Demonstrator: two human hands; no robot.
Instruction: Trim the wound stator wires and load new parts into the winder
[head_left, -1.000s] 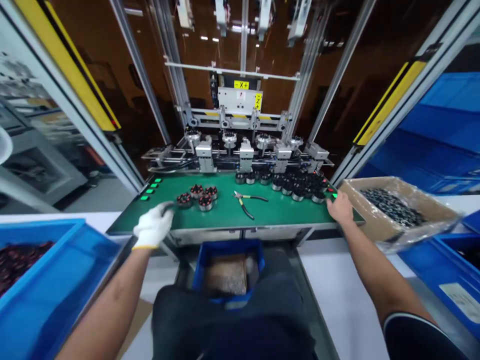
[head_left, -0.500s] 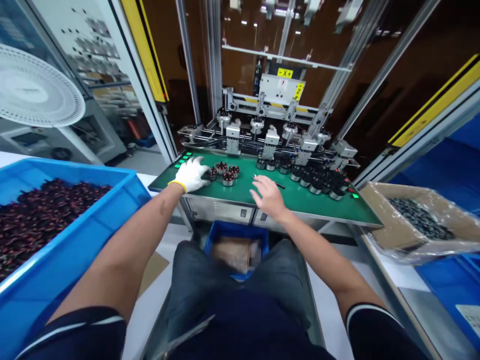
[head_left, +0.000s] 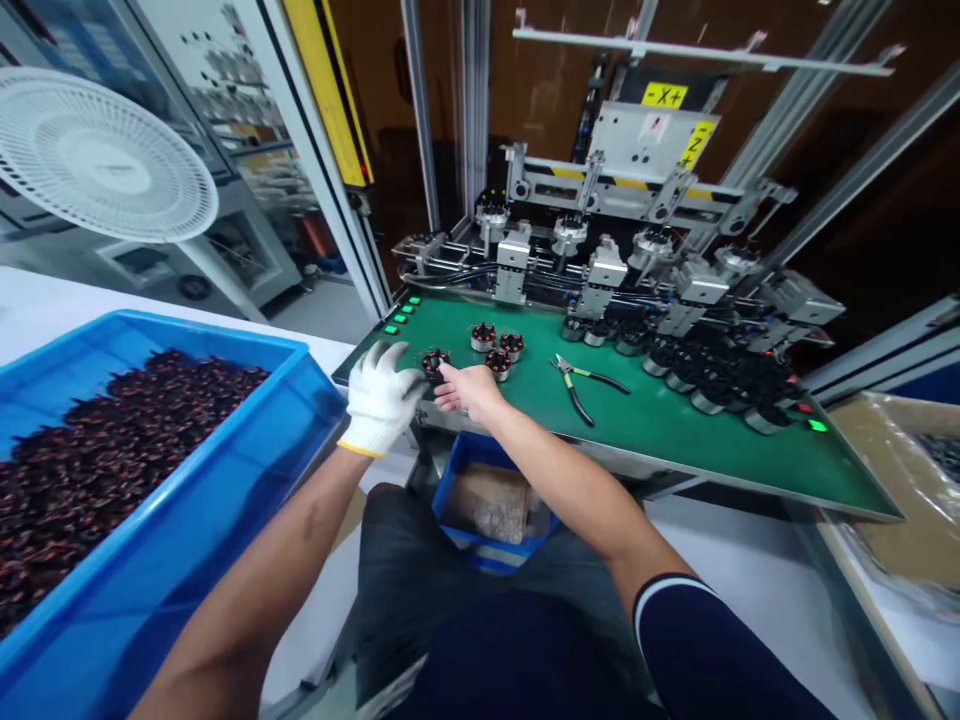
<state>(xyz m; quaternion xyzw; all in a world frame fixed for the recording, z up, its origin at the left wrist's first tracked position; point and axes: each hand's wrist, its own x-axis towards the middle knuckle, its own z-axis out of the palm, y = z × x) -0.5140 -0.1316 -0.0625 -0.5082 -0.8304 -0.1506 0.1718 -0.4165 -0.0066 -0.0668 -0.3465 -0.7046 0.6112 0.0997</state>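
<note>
A small copper-wound motor stator (head_left: 435,362) with black prongs is held between my two hands above the green table's front edge. My left hand (head_left: 381,398), in a white glove with a yellow cuff, curls its fingers around the stator's left side. From the right, my bare right hand (head_left: 472,390) pinches it with thumb and fingers, partly hiding its lower part. Three similar stators (head_left: 497,364) stand close together just behind my right hand. Cutting pliers (head_left: 581,382) with black and yellow handles lie spread on the table to the right.
A blue bin (head_left: 304,420) full of dark red-and-black parts stands at left. Several black-topped parts (head_left: 705,385) crowd the table's right, below a machine with metal clamps (head_left: 604,265). A cardboard box (head_left: 877,440) sits far right, a blue crate (head_left: 487,560) under the table.
My right hand has moved left from the pliers to the stator at my left hand, uncovering the pliers. That stator now sits apart from the other three. The view has shifted.
</note>
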